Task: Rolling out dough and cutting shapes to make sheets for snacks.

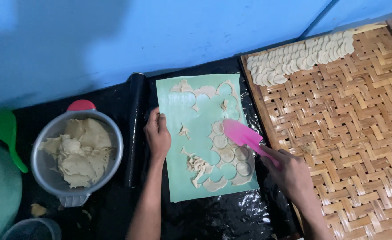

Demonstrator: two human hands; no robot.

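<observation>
Several cut dough rounds [231,153] lie mid-frame on the green mat [178,178], just left of the right hand [291,173], which grips a pink spatula [242,135] angled up-left over them; the left hand [157,135], released, presses the mat's left edge.

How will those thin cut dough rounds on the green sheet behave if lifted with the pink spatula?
The dough rounds look very thin, so probably floppy and easy to tear. They lie flat against the green sheet, so they may stick. The right hand holds the pink spatula; the left hand rests on the sheet.
</observation>
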